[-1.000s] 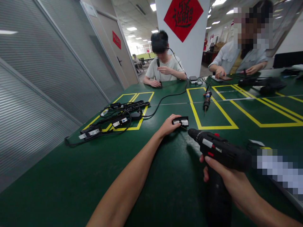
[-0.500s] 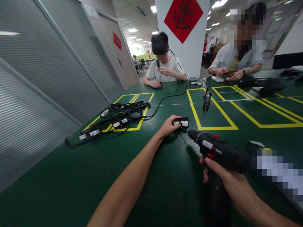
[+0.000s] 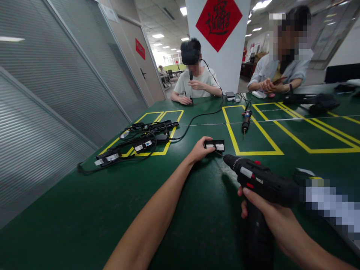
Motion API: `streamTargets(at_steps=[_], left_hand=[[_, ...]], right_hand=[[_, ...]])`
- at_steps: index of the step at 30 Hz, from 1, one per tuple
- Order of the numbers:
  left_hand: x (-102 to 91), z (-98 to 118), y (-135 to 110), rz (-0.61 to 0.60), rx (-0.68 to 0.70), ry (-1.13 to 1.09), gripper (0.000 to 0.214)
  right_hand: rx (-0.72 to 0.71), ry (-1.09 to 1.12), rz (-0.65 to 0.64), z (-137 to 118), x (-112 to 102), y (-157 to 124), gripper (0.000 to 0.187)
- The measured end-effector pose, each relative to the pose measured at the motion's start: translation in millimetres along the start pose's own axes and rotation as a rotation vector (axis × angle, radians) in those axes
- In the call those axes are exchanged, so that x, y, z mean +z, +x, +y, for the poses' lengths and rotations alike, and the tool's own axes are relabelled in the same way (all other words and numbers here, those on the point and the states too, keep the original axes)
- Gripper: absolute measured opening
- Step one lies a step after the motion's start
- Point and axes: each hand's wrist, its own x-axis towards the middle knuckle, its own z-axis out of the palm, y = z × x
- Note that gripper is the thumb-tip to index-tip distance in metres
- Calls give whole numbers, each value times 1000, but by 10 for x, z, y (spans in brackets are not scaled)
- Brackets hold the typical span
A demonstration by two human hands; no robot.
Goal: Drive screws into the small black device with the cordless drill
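Note:
My left hand (image 3: 201, 149) is closed on the left end of a small black block with white labels (image 3: 219, 147), steadying it on the green table. My right hand (image 3: 261, 202) wraps round the grip of a black cordless drill (image 3: 261, 178) with red details. The drill points left and away from me, and its thin bit (image 3: 219, 153) reaches the lower front edge of the block. Whether the tip touches the block or only lies close in front of it, I cannot tell.
Black power adapters and cables (image 3: 146, 140) lie at the left. A corded screwdriver (image 3: 246, 120) rests inside a yellow taped outline (image 3: 260, 153). A blurred-out object (image 3: 334, 206) is at the right. Two people (image 3: 197, 80) sit across the green table (image 3: 84, 210).
My hands, the drill and the block stay almost in place. Across the table, the person at right has lifted the thing in their hands slightly.

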Motion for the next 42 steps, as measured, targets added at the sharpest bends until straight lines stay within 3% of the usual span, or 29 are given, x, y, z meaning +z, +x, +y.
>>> streamTargets(at_steps=[8, 42], left_hand=[[-14, -43, 18, -7, -40, -104, 50], [-7, -35, 22, -9, -55, -127, 50]], right_hand=[[2, -5, -10, 41, -33, 14, 32], [-20, -4, -50, 16, -32, 29, 31]])
